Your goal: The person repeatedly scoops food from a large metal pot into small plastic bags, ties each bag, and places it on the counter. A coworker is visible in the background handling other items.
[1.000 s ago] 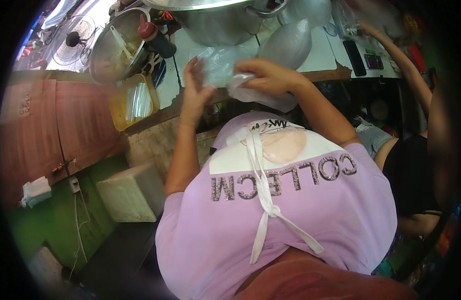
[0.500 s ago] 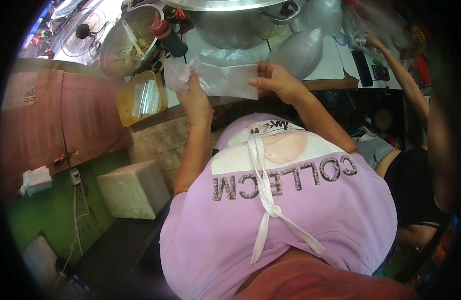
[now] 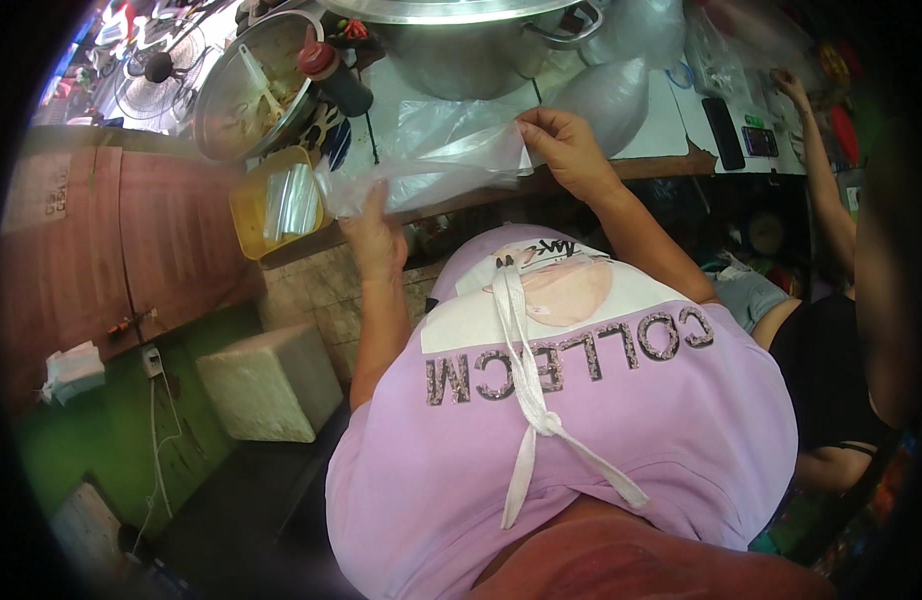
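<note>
A clear plastic bag (image 3: pixel 441 172) stretches between my two hands over the front edge of the table. My left hand (image 3: pixel 377 238) grips its left end, the thumb up against the film. With thumb and fingertips my right hand (image 3: pixel 566 148) pinches the upper right corner of the bag. Its right end looks loosely parted, with folds running along it. Behind the bag another piece of clear plastic (image 3: pixel 421 118) lies on the white tabletop. Just beyond my right hand sits a puffed-out plastic bag (image 3: pixel 606 100).
A large lidded metal pot (image 3: pixel 461 55) stands at the back. To its left are a red-capped dark bottle (image 3: pixel 336 78), a metal bowl (image 3: pixel 213 110) with a ladle and a yellow basket (image 3: pixel 249 215) of plastic packs. Phones (image 3: pixel 722 135) lie right, near another person's arm (image 3: pixel 829 200).
The bag, folded narrow and bunched at the left before, is now spread wider. My right hand has risen slightly, and my left hand has moved a little down and left.
</note>
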Tool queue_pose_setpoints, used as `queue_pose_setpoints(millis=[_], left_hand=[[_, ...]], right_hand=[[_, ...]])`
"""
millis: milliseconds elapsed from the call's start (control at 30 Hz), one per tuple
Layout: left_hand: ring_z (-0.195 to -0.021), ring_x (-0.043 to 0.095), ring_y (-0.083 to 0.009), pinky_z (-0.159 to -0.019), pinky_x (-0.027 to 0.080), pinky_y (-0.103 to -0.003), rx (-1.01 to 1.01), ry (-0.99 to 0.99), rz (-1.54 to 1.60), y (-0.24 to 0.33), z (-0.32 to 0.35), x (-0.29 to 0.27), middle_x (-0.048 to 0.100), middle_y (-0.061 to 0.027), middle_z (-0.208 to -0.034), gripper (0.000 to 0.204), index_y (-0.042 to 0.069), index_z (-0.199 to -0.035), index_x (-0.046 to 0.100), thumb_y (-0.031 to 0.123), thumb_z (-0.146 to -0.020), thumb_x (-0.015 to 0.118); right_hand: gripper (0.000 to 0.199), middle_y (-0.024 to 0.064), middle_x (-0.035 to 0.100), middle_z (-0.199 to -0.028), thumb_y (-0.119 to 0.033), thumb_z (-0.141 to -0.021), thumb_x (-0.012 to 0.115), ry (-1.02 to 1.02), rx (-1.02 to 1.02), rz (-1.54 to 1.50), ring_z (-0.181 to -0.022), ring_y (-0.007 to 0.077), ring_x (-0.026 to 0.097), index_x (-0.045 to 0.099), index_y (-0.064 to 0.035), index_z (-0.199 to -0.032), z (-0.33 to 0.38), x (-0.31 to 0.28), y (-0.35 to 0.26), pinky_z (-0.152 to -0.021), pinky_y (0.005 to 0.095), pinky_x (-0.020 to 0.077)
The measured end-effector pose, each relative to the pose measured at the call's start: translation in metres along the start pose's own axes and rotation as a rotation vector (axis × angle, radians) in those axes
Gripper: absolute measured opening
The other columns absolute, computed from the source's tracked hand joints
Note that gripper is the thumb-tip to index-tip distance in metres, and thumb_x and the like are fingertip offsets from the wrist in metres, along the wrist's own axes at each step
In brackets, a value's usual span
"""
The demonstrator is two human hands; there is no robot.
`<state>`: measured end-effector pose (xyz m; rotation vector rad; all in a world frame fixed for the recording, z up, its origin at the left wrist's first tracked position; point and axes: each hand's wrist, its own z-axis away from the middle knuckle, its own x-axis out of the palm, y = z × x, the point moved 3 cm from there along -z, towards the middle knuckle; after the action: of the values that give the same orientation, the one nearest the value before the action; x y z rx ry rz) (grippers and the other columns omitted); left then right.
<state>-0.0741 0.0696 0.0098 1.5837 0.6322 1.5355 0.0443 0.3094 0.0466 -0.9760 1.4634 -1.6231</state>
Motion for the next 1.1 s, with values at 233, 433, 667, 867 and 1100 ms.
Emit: queue_pose_setpoints(millis=[233,433,667,867,1100], left_hand=[[-0.092,0.058,-0.0149,-0.083,0.049,-0.034,0.174,-0.225,-0.734,0.019,0.004,-0.022,0.062,-0.0054,-0.101,0.008,0.001,-0.096,0.062,0.004,-0.089,0.064],[-0.096,0.057,-0.0135,-0.088,0.048,-0.031,0.016,-0.285,-0.148,0.028,0.022,0.009,0.059,-0.0049,-0.112,0.017,0.005,-0.103,0.061,0.002,-0.087,0.066],[-0.098,0.059,-0.0141,-0.089,0.048,-0.032,-0.276,-0.415,-0.142,0.007,0.028,0.002,0.060,-0.0040,-0.111,0.023,0.005,-0.106,0.061,0.007,-0.085,0.071],[-0.098,0.057,-0.0157,-0.091,0.047,-0.032,-0.300,-0.524,-0.061,0.000,0.027,0.007,0.058,-0.0056,-0.107,0.043,0.003,-0.113,0.057,0.020,-0.080,0.078],[-0.103,0.057,-0.0165,-0.087,0.050,-0.033,-0.243,-0.371,-0.023,-0.004,0.020,0.016,0.058,-0.0066,-0.104,0.030,0.006,-0.109,0.054,0.011,-0.085,0.070]], right_hand=[[0.022,0.0183,0.068,-0.094,-0.013,-0.095,0.054,0.105,-0.377,0.594,-0.086,0.0324,0.065,0.064,0.0042,-0.105,-0.002,0.011,-0.019,-0.079,0.0366,0.0498],[0.025,0.0175,0.067,-0.099,-0.005,-0.091,0.055,0.056,-0.553,0.613,-0.091,0.0294,0.066,0.064,0.0011,-0.114,-0.005,0.036,-0.037,-0.079,0.0335,0.0501],[0.025,0.0201,0.067,-0.100,0.001,-0.090,0.052,0.071,-0.755,0.725,-0.088,0.0338,0.067,0.065,-0.0008,-0.111,-0.003,0.046,-0.045,-0.073,0.0391,0.0529],[0.015,0.0170,0.067,-0.094,-0.006,-0.094,0.053,0.070,-0.534,0.533,-0.086,0.0316,0.065,0.065,0.0017,-0.099,-0.003,0.032,-0.035,-0.079,0.0369,0.0505],[0.015,0.0181,0.063,-0.091,-0.010,-0.093,0.055,0.213,-0.592,0.468,-0.088,0.0375,0.062,0.064,0.0008,-0.097,0.018,0.021,-0.050,-0.079,0.0419,0.0486]])
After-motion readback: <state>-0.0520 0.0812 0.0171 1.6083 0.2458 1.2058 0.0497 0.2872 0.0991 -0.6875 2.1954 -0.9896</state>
